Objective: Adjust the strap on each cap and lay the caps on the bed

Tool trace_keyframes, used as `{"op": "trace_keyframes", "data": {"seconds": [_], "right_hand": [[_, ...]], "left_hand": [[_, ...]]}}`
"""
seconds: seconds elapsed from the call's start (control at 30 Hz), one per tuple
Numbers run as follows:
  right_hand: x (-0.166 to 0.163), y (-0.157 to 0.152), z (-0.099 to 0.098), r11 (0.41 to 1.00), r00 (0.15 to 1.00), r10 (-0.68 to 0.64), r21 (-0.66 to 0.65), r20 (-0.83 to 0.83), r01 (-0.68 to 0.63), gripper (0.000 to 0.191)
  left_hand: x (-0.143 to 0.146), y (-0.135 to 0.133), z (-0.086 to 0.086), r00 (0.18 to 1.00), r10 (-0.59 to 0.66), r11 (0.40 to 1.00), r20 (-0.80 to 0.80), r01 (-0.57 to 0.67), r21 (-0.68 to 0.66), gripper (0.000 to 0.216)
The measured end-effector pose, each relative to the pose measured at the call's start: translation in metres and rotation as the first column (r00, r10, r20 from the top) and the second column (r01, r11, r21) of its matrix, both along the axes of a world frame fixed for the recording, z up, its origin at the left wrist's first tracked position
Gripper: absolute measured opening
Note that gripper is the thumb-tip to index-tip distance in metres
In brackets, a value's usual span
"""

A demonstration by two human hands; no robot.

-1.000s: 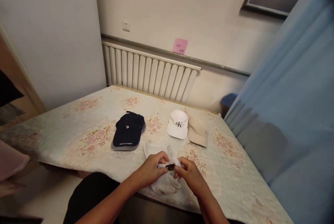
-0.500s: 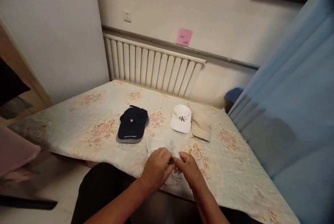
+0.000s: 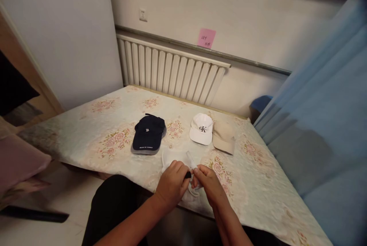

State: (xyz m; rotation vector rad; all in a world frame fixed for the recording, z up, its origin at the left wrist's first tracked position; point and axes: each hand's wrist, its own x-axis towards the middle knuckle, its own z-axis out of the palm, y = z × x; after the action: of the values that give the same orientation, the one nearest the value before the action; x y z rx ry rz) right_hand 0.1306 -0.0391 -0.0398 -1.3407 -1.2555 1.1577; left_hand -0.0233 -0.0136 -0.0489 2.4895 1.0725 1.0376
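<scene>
Near the front edge of the bed, both my hands are closed around a white cap, and they hide much of it. My left hand grips it from the left, with a small dark piece showing at its fingertips. Thumb and fingers of my right hand pinch the cap's white strap, whose free end points up and away. The fingertips of the two hands nearly meet. Beyond them lie a navy cap over a grey one, a white cap with black letters and a beige cap.
A flowered cover spreads over the bed. Behind it are a white radiator and a wall with a pink note. A blue curtain hangs along the right side. Pink cloth is at the left.
The view has shifted slightly. A brassy glint between my fingers has given way to a dark piece at my left fingertips. Both hands stay on the white cap.
</scene>
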Motion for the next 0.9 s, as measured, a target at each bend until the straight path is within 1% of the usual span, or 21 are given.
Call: {"op": "trace_keyframes", "data": {"seconds": [0.07, 0.13, 0.2, 0.27, 0.43, 0.5, 0.57, 0.67, 0.8, 0.9], "right_hand": [[-0.001, 0.000, -0.001, 1.000, 0.998, 0.001, -0.012, -0.055, -0.001, 0.023], [-0.002, 0.000, -0.002, 1.000, 0.994, -0.001, -0.022, -0.108, -0.001, 0.022], [-0.003, 0.000, -0.002, 1.000, 0.990, -0.007, -0.028, -0.143, 0.003, 0.023], [-0.004, -0.001, 0.000, 1.000, 0.991, -0.009, -0.022, -0.137, 0.006, 0.022], [-0.004, 0.000, 0.005, 0.998, 0.998, -0.044, -0.043, -0.053, 0.041, 0.021], [-0.003, 0.001, 0.007, 0.999, 0.996, -0.038, -0.030, -0.079, 0.035, 0.020], [-0.003, 0.002, 0.009, 1.000, 0.989, -0.014, 0.008, -0.150, 0.016, 0.020], [-0.003, 0.003, 0.011, 0.999, 0.971, 0.007, 0.049, -0.238, 0.005, 0.028], [-0.002, 0.004, 0.014, 0.999, 0.968, 0.029, 0.051, -0.249, -0.017, 0.022], [0.000, 0.004, 0.017, 0.999, 0.977, 0.018, 0.053, -0.211, -0.007, 0.020]], "left_hand": [[-0.002, 0.000, 0.000, 0.997, -0.032, 0.996, 0.077, 0.038, -0.082, 0.014], [-0.005, 0.000, -0.001, 0.991, -0.033, 0.988, 0.132, 0.052, -0.143, 0.019], [-0.007, 0.000, -0.003, 0.986, -0.017, 0.984, 0.166, 0.047, -0.174, 0.020], [-0.009, 0.000, -0.006, 0.979, 0.000, 0.981, 0.202, 0.040, -0.192, 0.019], [-0.013, -0.002, -0.013, 0.958, 0.043, 0.979, 0.284, 0.017, -0.205, 0.020], [-0.015, -0.003, -0.014, 0.950, 0.047, 0.979, 0.309, 0.017, -0.204, 0.019], [-0.016, -0.003, -0.015, 0.942, 0.055, 0.980, 0.332, 0.014, -0.201, 0.019], [-0.018, -0.003, -0.015, 0.930, 0.074, 0.978, 0.361, 0.003, -0.208, 0.019], [-0.020, -0.002, -0.014, 0.915, 0.099, 0.974, 0.392, -0.008, -0.227, 0.019], [-0.020, 0.000, -0.011, 0.909, 0.099, 0.976, 0.405, -0.010, -0.217, 0.019]]}}
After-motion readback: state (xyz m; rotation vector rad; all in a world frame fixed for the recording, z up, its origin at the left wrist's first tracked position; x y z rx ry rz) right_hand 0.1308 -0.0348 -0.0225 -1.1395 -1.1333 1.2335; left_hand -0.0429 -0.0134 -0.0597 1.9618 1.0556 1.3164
